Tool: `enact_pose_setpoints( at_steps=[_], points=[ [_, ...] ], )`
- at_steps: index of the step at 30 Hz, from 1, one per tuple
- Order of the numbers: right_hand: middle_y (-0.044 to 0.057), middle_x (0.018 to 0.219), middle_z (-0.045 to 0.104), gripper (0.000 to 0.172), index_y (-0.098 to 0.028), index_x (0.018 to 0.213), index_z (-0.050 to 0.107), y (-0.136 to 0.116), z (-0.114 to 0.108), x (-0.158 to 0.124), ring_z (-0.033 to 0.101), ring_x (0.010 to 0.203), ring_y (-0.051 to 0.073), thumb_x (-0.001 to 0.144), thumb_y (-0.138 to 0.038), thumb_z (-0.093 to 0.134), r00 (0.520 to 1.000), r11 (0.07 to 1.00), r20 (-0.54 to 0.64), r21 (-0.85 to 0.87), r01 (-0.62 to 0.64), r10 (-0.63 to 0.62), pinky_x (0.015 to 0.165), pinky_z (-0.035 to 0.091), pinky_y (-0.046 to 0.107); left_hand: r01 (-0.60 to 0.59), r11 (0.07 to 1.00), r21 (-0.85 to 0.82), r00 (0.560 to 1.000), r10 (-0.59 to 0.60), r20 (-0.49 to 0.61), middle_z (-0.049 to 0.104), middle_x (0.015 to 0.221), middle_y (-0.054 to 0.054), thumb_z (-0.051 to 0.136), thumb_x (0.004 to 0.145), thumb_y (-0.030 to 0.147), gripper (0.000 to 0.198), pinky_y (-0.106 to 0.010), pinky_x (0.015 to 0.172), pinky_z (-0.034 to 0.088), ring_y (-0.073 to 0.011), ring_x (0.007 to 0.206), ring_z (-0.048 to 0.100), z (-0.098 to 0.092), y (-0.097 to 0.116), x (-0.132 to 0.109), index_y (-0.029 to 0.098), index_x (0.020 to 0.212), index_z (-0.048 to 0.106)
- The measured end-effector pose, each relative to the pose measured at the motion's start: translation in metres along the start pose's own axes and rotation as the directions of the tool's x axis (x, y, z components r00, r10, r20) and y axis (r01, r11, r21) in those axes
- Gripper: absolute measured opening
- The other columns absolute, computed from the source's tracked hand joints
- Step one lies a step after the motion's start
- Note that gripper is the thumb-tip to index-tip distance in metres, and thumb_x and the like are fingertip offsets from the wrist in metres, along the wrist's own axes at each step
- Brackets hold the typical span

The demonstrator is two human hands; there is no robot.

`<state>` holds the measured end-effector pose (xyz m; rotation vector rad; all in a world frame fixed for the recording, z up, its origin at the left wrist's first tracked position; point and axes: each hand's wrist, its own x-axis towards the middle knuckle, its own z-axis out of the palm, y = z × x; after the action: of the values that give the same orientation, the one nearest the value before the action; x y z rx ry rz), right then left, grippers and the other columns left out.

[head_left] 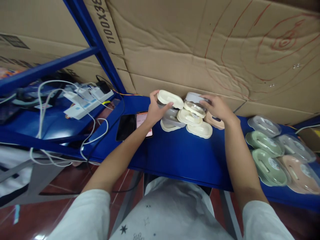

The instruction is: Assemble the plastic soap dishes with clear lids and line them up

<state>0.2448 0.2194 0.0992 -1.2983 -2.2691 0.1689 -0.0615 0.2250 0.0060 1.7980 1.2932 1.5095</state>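
At the back of the blue table, my left hand [155, 109] is closed round the left end of a cream oval plastic box [171, 98], tilted above a heap of similar boxes. My right hand [217, 106] grips the right end of a grey oval box [193, 97] at the top of the heap; its fingertips partly cover that end. Just below it lies a clear-lidded box [194, 108]. Other cream boxes [199, 130] lie lower down. A peach box [214, 120] sits partly hidden beneath my right hand.
To the right stand several clear-lidded oval boxes in grey [264, 125], green [270, 166] and peach [301, 173]. A black phone [125, 127] and a lit screen [141, 120] lie left of the heap. White cables [41, 110] and power strips [86, 105] crowd the left. Cardboard [162, 56] walls the back.
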Motion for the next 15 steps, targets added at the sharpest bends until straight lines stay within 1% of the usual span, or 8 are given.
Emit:
enact_pose_setpoints(
  at_steps=[2, 4, 6, 8, 10, 11, 13, 15],
  points=[
    [0.012, 0.134, 0.076, 0.038, -0.021, 0.129, 0.075, 0.010, -0.002, 0.000, 0.070, 0.124, 0.035, 0.102, -0.038, 0.055, 1.000, 1.000, -0.023, 0.008, -0.018, 0.018, 0.109, 0.052, 0.055, 0.082, 0.996, 0.034, 0.997, -0.081, -0.013, 0.059, 0.150, -0.020, 0.079, 0.082, 0.074, 0.095, -0.049, 0.118, 0.046, -0.0326, 0.140, 0.060, 0.000, -0.008, 0.002, 0.022, 0.149, 0.036],
    [0.012, 0.141, 0.072, 0.039, -0.021, 0.131, 0.074, 0.014, -0.008, -0.002, 0.066, 0.132, 0.034, 0.101, -0.037, 0.055, 0.999, 1.000, -0.045, 0.007, -0.018, 0.018, 0.115, 0.049, 0.056, 0.123, 0.990, 0.070, 0.992, -0.122, -0.012, 0.056, 0.154, -0.019, 0.081, 0.082, 0.070, 0.093, -0.051, 0.122, 0.041, -0.0349, 0.146, 0.055, 0.000, -0.012, 0.003, 0.022, 0.150, 0.041],
    [0.011, 0.140, 0.073, 0.038, -0.023, 0.131, 0.074, 0.010, -0.021, -0.007, 0.066, 0.133, 0.033, 0.101, -0.038, 0.056, 0.998, 1.000, -0.062, -0.004, -0.030, 0.030, 0.116, 0.049, 0.054, 0.137, 0.986, 0.096, 0.990, -0.138, 0.011, 0.050, 0.162, -0.018, 0.081, 0.083, 0.068, 0.094, -0.052, 0.127, 0.034, -0.0369, 0.153, 0.046, 0.000, -0.013, 0.003, 0.023, 0.155, 0.041],
    [0.010, 0.137, 0.075, 0.038, -0.024, 0.131, 0.075, -0.002, -0.043, -0.019, 0.068, 0.131, 0.031, 0.101, -0.042, 0.058, 0.993, 0.999, -0.109, -0.031, -0.037, 0.033, 0.115, 0.050, 0.050, 0.135, 0.984, 0.114, 0.989, -0.141, 0.044, 0.040, 0.170, -0.018, 0.079, 0.083, 0.069, 0.099, -0.054, 0.131, 0.027, -0.0384, 0.161, 0.034, -0.001, -0.011, 0.003, 0.025, 0.162, 0.038],
    [0.009, 0.135, 0.076, 0.040, -0.026, 0.132, 0.075, -0.018, -0.071, -0.039, 0.070, 0.126, 0.031, 0.102, -0.047, 0.059, 0.982, 0.995, -0.182, -0.075, -0.060, 0.045, 0.110, 0.054, 0.046, 0.115, 0.983, 0.145, 0.989, -0.126, 0.072, 0.032, 0.175, -0.017, 0.077, 0.084, 0.071, 0.104, -0.057, 0.133, 0.021, -0.0389, 0.165, 0.024, -0.001, -0.009, 0.001, 0.026, 0.167, 0.032],
    [0.008, 0.134, 0.076, 0.041, -0.028, 0.133, 0.075, -0.027, -0.086, -0.052, 0.072, 0.122, 0.030, 0.102, -0.050, 0.059, 0.973, 0.991, -0.219, -0.101, -0.090, 0.066, 0.105, 0.056, 0.045, 0.101, 0.980, 0.174, 0.990, -0.117, 0.084, 0.029, 0.177, -0.016, 0.075, 0.085, 0.071, 0.105, -0.059, 0.133, 0.019, -0.0392, 0.166, 0.021, -0.001, -0.008, 0.000, 0.027, 0.169, 0.029],
    [0.007, 0.131, 0.078, 0.043, -0.033, 0.132, 0.076, -0.039, -0.113, -0.084, 0.077, 0.107, 0.030, 0.102, -0.058, 0.058, 0.941, 0.964, -0.308, -0.172, -0.201, 0.141, 0.093, 0.060, 0.044, 0.070, 0.963, 0.260, 0.989, -0.101, 0.108, 0.023, 0.179, -0.016, 0.071, 0.089, 0.070, 0.102, -0.064, 0.131, 0.017, -0.0413, 0.166, 0.018, -0.001, -0.005, -0.003, 0.028, 0.171, 0.027],
    [0.007, 0.129, 0.079, 0.047, -0.038, 0.135, 0.074, -0.037, -0.131, -0.125, 0.079, 0.098, 0.031, 0.101, -0.065, 0.056, 0.907, 0.910, -0.376, -0.278, -0.307, 0.191, 0.092, 0.060, 0.048, 0.032, 0.932, 0.361, 0.988, -0.085, 0.130, 0.016, 0.181, -0.016, 0.068, 0.091, 0.066, 0.096, -0.070, 0.129, 0.017, -0.0446, 0.166, 0.016, 0.000, -0.002, -0.006, 0.029, 0.170, 0.030]
  ],
)
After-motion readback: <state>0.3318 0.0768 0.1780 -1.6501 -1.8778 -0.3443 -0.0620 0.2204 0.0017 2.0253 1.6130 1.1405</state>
